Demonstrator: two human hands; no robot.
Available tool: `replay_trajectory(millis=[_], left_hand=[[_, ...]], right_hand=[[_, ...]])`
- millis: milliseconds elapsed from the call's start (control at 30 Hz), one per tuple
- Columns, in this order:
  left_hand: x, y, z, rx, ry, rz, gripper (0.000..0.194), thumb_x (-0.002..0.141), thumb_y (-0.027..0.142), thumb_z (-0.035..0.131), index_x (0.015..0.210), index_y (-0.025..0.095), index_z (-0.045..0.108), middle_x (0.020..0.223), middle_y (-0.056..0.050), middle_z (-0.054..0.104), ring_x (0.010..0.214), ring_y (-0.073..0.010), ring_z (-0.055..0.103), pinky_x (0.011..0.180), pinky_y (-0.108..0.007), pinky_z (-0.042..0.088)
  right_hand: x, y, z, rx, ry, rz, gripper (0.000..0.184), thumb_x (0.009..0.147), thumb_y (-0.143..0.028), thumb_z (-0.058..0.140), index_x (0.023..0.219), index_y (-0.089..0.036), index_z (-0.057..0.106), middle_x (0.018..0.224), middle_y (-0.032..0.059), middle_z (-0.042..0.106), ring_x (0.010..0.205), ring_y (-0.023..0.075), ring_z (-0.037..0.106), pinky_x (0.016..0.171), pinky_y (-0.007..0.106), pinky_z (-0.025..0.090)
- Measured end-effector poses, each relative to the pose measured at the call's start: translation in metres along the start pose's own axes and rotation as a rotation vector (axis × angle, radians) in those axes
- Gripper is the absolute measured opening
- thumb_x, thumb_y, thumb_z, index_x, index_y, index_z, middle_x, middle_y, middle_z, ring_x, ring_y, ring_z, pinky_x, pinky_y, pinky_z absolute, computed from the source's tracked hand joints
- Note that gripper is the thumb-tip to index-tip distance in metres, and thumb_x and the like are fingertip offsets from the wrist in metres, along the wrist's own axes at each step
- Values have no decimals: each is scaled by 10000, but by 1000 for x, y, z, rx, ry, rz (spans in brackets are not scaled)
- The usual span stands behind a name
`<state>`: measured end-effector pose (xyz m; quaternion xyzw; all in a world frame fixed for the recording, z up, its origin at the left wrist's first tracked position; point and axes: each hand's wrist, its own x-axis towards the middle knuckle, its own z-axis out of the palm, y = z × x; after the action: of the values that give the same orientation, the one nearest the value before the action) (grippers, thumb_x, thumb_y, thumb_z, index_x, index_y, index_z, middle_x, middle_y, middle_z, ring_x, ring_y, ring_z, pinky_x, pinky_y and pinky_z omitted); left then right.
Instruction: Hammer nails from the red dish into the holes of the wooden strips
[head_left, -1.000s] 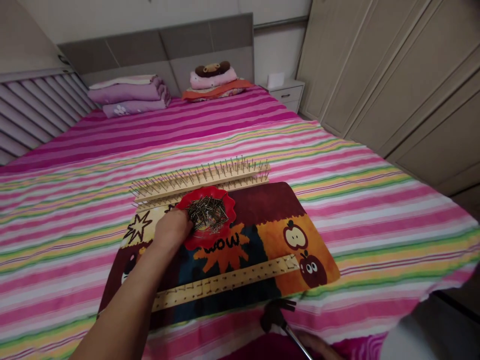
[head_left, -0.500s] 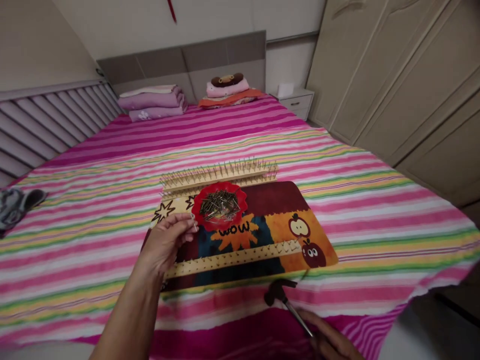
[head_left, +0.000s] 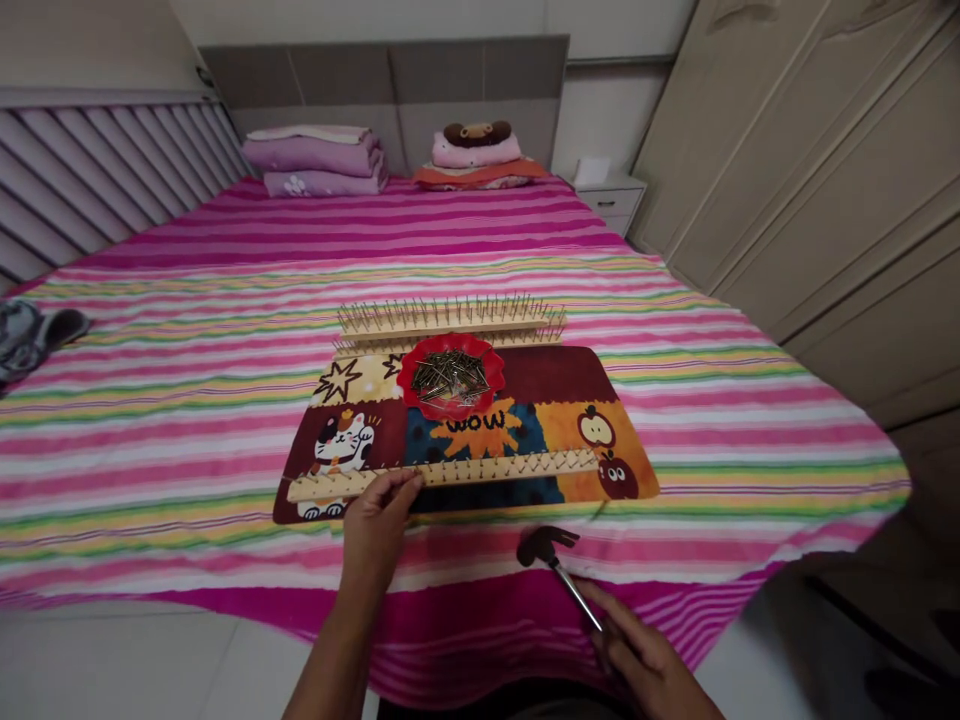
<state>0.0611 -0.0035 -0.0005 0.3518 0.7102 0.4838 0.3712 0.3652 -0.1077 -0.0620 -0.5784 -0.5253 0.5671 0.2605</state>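
Note:
My left hand (head_left: 381, 522) rests at the near wooden strip (head_left: 442, 472), fingertips pinched together on its top edge; a nail taken from the dish may be in them, too small to see. My right hand (head_left: 645, 665) grips the metal handle of a black claw hammer (head_left: 553, 560), whose head lies on the striped sheet. The strip lies across a colourful cartoon mat (head_left: 555, 400). A red scalloped dish (head_left: 451, 376) full of nails sits at the mat's far edge. Behind it lies a second wooden strip (head_left: 450, 318) bristling with upright nails.
The bed (head_left: 225, 300) with its pink striped sheet fills the view. Folded purple bedding (head_left: 315, 160) and a plush toy on blankets (head_left: 476, 150) lie at the headboard. A nightstand (head_left: 611, 195) and wardrobe doors (head_left: 810, 170) stand on the right. Grey slippers (head_left: 30, 335) lie at left.
My left hand left the red dish and came back down to the near wooden strip. The view pulled back, and my right hand on the hammer handle shows more fully.

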Motion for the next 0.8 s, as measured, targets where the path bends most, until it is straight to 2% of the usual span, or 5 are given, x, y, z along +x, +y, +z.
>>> replay_trajectory(millis=[167,300,400,633,800], left_hand=[[-1,-3,8,25,14,4,301,637,443,668,812,200,707,690,2,677,653,-138,591,602,-240,464],[-2,-4,10,65,33,51,261,656,426,652,794,211,705,748,-2,697,715,-150,617,686,-258,486],[-2,-7,11,102,53,167,227,664,414,643,759,216,702,770,-4,704,749,-157,628,739,-271,491],[-1,-20,13,197,53,421,170,741,371,594,767,227,680,811,-12,697,793,-161,634,754,-274,498],[1,-30,13,225,47,518,153,777,341,570,790,222,665,808,-17,688,785,-153,631,745,-263,495]], right_hand=[[-6,-12,3,-80,-43,-53,485,846,-467,498,1278,-263,578,1090,41,692,1028,243,613,891,317,488],[-4,-25,6,-107,-65,-99,498,848,-461,503,1302,-260,553,930,33,709,945,233,627,839,304,503],[-5,-39,8,-120,-101,-148,484,877,-429,474,1330,-264,517,808,23,691,843,215,634,800,314,512],[-1,-96,18,-160,-74,-274,445,920,-347,424,1353,-259,477,761,25,643,782,195,610,738,300,506],[20,-139,30,-194,-106,-313,462,928,-238,359,1388,-229,407,636,-25,574,558,136,548,600,263,498]])
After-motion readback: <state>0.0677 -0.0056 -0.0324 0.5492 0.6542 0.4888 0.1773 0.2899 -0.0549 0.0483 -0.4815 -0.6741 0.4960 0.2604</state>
